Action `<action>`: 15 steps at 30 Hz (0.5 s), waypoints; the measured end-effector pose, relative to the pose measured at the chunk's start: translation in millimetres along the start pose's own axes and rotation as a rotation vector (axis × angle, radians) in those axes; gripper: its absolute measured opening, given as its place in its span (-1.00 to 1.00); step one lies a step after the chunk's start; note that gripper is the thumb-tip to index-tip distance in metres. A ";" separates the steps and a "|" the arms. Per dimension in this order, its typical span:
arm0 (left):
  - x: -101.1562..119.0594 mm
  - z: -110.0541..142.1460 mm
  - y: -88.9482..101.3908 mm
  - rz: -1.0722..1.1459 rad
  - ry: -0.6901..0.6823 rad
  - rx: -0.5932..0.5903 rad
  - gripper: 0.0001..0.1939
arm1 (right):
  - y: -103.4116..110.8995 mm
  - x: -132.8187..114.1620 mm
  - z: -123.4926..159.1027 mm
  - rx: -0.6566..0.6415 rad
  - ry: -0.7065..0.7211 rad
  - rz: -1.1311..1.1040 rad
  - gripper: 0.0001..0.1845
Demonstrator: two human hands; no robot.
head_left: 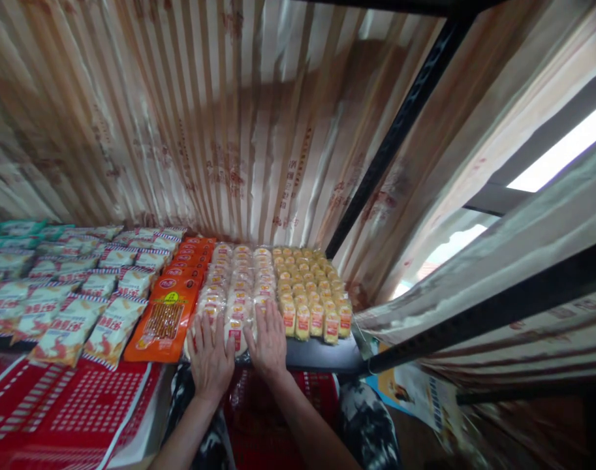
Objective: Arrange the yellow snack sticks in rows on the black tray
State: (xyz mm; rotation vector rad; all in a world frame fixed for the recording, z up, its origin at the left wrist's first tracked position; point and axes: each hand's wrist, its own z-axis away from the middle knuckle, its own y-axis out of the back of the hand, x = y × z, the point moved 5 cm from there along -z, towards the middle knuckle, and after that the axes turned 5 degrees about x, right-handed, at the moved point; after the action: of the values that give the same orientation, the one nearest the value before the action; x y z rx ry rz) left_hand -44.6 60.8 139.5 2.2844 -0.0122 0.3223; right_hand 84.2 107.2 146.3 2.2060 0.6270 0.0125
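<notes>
left hand (213, 361), right hand (268, 341) both flat, fingers extended, touching front of white round packs (239, 294); orange packets (174, 287) at left; yellow packs (310, 287) at right

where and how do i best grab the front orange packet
Probably pinch the plain lower edge of the front orange packet, coming from your own side: that wide, flat strip faces you, below the sticks, while white packets flank its left and round wrapped snacks its right.

Holds both forearms (303, 410) extended forward, with left hand (213, 359) and right hand (269, 344) side by side, slightly apart, palms down, fingers outstretched, thumbs inward.
</notes>
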 end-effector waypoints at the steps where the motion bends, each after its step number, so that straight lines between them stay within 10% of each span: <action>1: -0.1 -0.1 -2.0 -0.001 -0.007 -0.005 -0.36 | -1.2 -0.1 -0.1 0.001 -0.002 0.008 -0.43; 15: -1.9 -4.3 -14.3 0.022 -0.043 -0.049 -0.44 | -4.8 0.3 0.2 0.006 -0.018 0.002 -0.46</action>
State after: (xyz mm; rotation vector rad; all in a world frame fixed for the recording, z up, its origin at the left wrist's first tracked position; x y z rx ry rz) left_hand -45.8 73.5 131.3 2.2437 -0.0665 0.2808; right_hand 82.4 109.7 142.6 2.2099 0.6150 -0.0084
